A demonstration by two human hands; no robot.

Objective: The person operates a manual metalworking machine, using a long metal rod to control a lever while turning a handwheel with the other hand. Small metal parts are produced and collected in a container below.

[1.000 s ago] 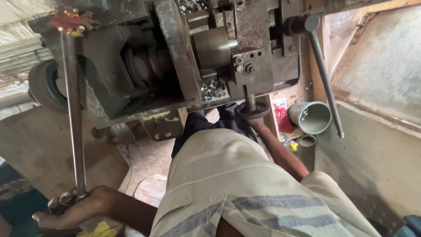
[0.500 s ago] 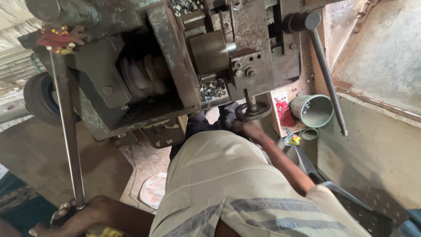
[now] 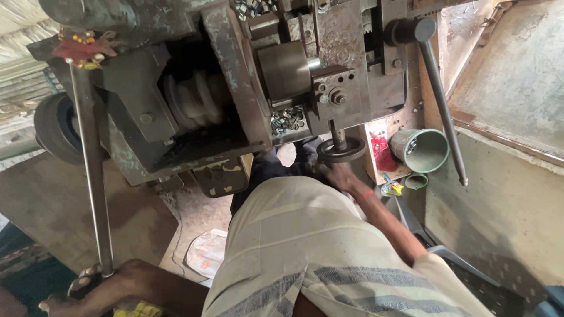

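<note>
My left hand [image 3: 97,290] stays clenched round the long grey steel lever [image 3: 91,176]; my right hand [image 3: 338,175], fingers blurred, has risen to the dark round handwheel [image 3: 341,149].

Landmark: heavy grey-green cast-metal machine body [image 3: 235,105], filling the upper middle of the view.

- Pile of small shiny metal nuts [image 3: 285,119] in a recess of the machine, low on its right half.
- Polished steel cylinder [image 3: 285,69] just above that pile.
- Black rubber-rimmed wheel [image 3: 56,126] at the machine's left end.
- Red and gold ornament [image 3: 79,47] at the machine's upper left corner.
- Grey-green plastic cup [image 3: 427,149] to the machine's lower right, tipped on its side; red packet [image 3: 382,155] just beside it.
- White plastic bag [image 3: 208,255] on the floor below the machine.
</note>
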